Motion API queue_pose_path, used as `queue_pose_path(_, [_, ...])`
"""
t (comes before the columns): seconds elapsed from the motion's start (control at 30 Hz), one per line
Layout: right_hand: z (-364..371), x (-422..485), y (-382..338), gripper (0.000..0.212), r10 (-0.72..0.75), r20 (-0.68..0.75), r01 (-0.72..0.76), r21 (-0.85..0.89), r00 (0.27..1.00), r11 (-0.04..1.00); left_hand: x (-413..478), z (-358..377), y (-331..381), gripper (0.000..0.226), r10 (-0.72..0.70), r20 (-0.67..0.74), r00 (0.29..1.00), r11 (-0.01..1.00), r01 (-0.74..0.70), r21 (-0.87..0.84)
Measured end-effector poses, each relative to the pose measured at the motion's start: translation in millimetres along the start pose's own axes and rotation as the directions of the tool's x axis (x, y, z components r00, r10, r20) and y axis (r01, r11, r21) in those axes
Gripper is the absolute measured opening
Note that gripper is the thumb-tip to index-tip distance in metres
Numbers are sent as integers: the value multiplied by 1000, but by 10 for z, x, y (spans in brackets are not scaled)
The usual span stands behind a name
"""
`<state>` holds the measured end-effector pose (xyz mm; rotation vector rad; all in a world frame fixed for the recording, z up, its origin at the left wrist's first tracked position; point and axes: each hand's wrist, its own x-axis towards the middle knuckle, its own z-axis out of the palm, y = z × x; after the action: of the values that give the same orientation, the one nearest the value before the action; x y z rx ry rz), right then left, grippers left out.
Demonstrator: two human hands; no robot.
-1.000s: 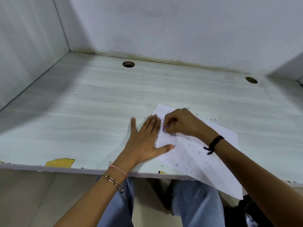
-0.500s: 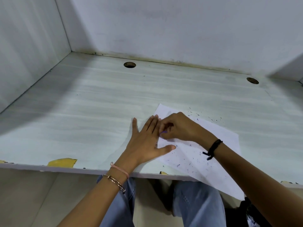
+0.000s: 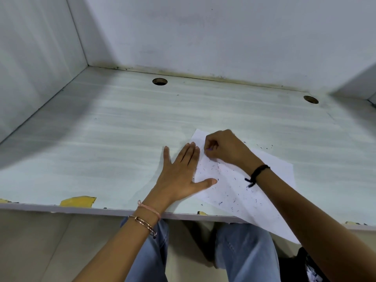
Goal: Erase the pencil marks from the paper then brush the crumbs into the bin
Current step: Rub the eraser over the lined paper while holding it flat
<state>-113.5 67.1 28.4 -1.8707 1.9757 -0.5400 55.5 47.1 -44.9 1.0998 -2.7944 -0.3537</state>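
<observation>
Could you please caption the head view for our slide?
Left hand presses the paper flat while the right hand pinches a small purple eraser against its far corner.

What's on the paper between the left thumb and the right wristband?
Just bare paper with scattered dark crumbs on it, nothing else. This shows in the head view.

Pale desk (image 3: pixel 122 139) enclosed by white panels (image 3: pixel 223 33) at nine and twelve o'clock, two round holes (image 3: pixel 160 81) cut at twelve and two, edge (image 3: pixel 78 201) chipped yellow at seven.
</observation>
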Motion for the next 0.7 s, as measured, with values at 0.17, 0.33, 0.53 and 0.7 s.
queue_pose_path(0.17, [-48,-96,4,3,-12,221,9,17,975,1000,-12,1,0,102,13,12,1000,1000,-12,-8])
queue_pose_path(0.33, [9,-32,23,7,-16,13,16,-35,1000,999,-8,-21,3,103,0,25,1000,1000,0,-3])
queue_pose_path(0.53, [-70,-44,129,7,35,43,-36,31,998,999,-16,-22,9,104,1,35,999,1000,-1,2])
queue_pose_path(0.7, [17,-185,75,7,-45,117,41,31,992,999,-30,-38,8,101,5,36,999,1000,-5,13])
